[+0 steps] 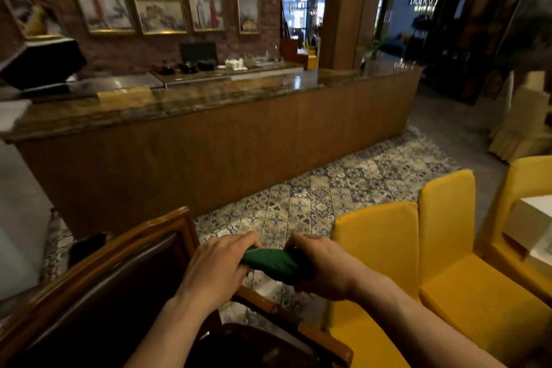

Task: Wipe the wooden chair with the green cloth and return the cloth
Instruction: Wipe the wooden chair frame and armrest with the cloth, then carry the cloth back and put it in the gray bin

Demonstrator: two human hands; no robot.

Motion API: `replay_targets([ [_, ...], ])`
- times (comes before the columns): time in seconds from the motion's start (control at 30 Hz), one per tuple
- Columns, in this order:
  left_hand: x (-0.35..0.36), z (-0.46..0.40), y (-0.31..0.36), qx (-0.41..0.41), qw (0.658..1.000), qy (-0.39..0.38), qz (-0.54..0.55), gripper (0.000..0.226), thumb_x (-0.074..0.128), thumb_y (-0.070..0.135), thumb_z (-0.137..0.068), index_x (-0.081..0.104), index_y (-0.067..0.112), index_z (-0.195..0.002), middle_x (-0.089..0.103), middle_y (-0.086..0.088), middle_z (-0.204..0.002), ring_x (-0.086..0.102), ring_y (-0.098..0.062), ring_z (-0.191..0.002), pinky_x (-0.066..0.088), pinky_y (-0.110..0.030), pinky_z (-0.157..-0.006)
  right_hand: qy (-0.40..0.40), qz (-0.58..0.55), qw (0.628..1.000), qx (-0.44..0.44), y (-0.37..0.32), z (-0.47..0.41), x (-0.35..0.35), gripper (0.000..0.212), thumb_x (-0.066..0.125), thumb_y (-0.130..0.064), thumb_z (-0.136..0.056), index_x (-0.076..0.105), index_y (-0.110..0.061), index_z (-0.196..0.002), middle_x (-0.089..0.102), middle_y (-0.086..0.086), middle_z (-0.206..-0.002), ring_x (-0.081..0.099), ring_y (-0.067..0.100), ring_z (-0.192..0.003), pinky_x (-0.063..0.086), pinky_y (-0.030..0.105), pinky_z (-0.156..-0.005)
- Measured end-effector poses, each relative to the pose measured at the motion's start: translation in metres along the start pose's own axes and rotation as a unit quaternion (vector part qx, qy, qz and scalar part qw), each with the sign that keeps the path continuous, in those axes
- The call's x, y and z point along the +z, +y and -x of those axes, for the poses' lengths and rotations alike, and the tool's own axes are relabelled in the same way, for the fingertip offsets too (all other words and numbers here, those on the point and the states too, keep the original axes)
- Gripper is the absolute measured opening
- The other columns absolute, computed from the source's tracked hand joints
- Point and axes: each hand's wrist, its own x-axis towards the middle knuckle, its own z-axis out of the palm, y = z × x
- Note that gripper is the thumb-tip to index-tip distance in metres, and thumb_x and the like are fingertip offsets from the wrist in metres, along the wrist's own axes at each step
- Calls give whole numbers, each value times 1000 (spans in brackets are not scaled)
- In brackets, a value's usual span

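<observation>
Patterned floor tiles (pixel 313 197) fill mid-frame behind both hands — left hand (pixel 218 266) and right hand (pixel 322 266) each pinching an end of the bunched green cloth (pixel 276 261), low centre above the wooden chair (pixel 98 257) — soft, light, limp, probably best gripped by its ends.

Two bare forearms in view, entering from bottom edge. No sleeves visible up to frame edge. Left hand (pixel 219 267) and right hand (pixel 321 266) bare: no gloves, rings, watch or bracelet visible on either. Wrists uncovered. Fingers partly hidden, nails not clear enough to describe. Rest of body out of frame.
</observation>
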Motion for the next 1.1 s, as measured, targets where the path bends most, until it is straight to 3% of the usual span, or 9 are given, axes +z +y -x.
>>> replay_targets([
  [0.1,-30,14,3,-5,1000,18,-18,31,73,23,-86,52,44,-98,62,25,-97,49,3,-86,38,-26,-87,27,47,998,-32,-23,2,-17,44,77,-28,-83,51,-26,-119,58,-4,-111,57,13,-88,49,28,-73],
  [0.2,-62,25,9,-4,999,39,-29,30,72,19,-86,54,41,-98,63,22,-97,55,-2,-89,40,-28,-84,69,90,992,-52,-47,3,-36,36,70,-25,-89,54,-24,-121,54,-3,-109,51,11,-84,38,21,-68],
  [0.37,-109,41,20,1,994,80,-68,31,71,17,-85,52,40,-93,64,20,-92,62,-9,-86,37,-32,-72,131,114,982,-76,-87,17,-65,31,69,-20,-91,59,-19,-120,45,2,-113,50,14,-82,52,31,-76],
  [0.5,-124,54,21,-7,991,100,-95,29,69,20,-84,49,40,-93,66,17,-91,65,-18,-86,34,-34,-66,162,137,974,-85,-102,25,-69,33,68,-25,-90,58,-23,-122,47,3,-108,46,18,-80,45,37,-64],
  [0.63,-132,72,18,-18,989,101,-109,27,69,21,-85,49,39,-94,67,15,-93,66,-20,-88,37,-35,-66,184,157,965,-102,-110,28,-65,41,67,-32,-90,53,-32,-128,55,-2,-109,51,19,-92,41,33,-64],
  [0.77,-149,76,16,-36,984,111,-132,25,68,22,-86,50,37,-96,66,14,-93,65,-20,-89,43,-37,-68,201,132,962,-130,-122,15,-71,36,67,-34,-89,49,-31,-121,62,-3,-108,57,22,-95,45,33,-65],
  [1.1,-196,76,-1,-137,962,144,-190,26,68,24,-87,49,39,-97,66,13,-94,64,-21,-86,49,-39,-68,189,92,952,-222,-153,-54,-96,33,65,-24,-88,52,-22,-119,52,2,-110,58,28,-92,55,45,-71],
])
